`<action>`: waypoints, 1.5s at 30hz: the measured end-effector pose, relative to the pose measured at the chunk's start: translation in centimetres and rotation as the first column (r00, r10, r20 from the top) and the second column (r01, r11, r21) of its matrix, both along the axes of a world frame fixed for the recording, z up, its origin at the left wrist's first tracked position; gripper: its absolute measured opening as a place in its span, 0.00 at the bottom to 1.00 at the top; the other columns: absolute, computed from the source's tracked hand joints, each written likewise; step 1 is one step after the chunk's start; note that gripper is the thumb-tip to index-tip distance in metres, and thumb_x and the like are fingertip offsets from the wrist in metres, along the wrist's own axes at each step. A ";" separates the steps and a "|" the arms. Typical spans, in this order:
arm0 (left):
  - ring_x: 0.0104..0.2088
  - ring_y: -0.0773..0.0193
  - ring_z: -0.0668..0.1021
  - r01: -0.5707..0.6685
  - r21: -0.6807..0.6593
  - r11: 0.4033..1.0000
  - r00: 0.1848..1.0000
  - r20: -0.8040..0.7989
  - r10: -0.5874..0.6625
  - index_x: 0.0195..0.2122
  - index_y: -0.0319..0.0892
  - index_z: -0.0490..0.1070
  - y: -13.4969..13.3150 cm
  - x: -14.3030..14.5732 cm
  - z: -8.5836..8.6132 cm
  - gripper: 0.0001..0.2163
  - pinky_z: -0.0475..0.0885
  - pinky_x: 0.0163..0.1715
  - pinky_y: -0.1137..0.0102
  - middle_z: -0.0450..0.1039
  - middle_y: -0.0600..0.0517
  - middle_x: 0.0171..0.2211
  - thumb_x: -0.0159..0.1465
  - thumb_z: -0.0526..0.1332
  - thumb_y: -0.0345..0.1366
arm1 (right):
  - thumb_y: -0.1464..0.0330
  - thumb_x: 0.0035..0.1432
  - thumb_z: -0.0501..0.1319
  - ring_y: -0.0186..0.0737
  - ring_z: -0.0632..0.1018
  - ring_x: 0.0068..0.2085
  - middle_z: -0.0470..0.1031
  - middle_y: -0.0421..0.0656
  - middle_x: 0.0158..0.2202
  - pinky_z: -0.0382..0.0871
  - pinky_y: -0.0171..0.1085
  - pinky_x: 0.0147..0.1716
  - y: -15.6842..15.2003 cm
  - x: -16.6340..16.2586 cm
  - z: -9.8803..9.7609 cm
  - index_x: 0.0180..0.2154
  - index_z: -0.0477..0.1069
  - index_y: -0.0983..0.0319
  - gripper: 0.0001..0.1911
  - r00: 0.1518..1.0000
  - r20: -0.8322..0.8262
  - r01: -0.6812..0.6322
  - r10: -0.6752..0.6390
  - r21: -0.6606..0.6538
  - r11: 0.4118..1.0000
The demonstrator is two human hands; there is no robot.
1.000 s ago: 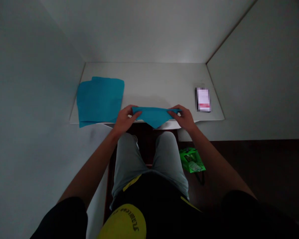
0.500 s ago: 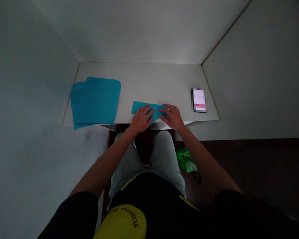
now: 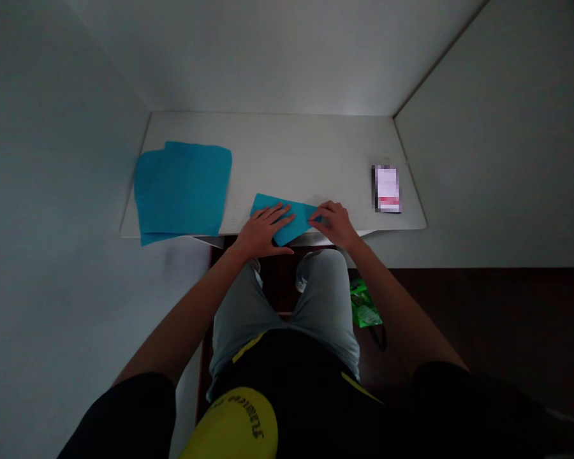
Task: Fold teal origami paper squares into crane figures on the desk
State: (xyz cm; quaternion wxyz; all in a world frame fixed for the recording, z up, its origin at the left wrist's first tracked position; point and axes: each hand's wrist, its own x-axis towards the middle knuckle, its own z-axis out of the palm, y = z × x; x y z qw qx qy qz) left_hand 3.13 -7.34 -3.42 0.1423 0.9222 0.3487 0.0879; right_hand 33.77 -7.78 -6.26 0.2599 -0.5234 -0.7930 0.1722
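Showing on a yellow patch (image 3: 234, 427), dark letters (image 3: 255, 422) cannot be surely read. The left hand (image 3: 263, 234) is spread wider than before. At the near edge of the white table (image 3: 287, 153), a pointed blue sheet (image 3: 298, 224) is partly covered by its fingers; whether pinched by the right hand (image 3: 337, 225) cannot be told.

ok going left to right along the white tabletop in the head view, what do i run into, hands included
Larger blue material → smaller blue piece with the left hand spread over its left part → right hand at its right end → pixelated rectangular item
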 end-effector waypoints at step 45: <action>0.63 0.41 0.74 -0.483 -0.239 0.843 0.866 0.014 0.500 0.57 0.45 0.76 4.3 -4.6 -0.1 0.26 0.73 0.61 0.47 0.73 0.41 0.61 0.61 0.78 0.47 | 0.53 0.75 0.59 0.67 0.72 0.64 0.70 0.57 0.64 0.66 0.70 0.66 2.0 0.1 -0.4 0.73 0.65 0.56 0.31 0.999 0.022 0.038 -0.040 0.085 0.996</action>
